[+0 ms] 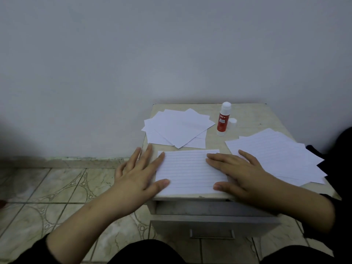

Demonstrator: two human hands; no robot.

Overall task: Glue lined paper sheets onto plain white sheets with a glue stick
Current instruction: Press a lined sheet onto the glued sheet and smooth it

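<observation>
Hands: left hand (140,175), right hand (241,173) flat, spread on lined sheet (187,171) | drawer (213,218) ajar

A lined sheet (187,171) lies flat at the counter's near edge, its ruled lines running left to right, squared to that edge. A fanned heap of plain white sheets (178,127) sits toward the far left corner. A loose pile of lined sheets (276,155) spreads along the right edge. The red glue stick (223,119) stands upright near the far edge, uncapped, its white cap (232,122) just beside it.
</observation>
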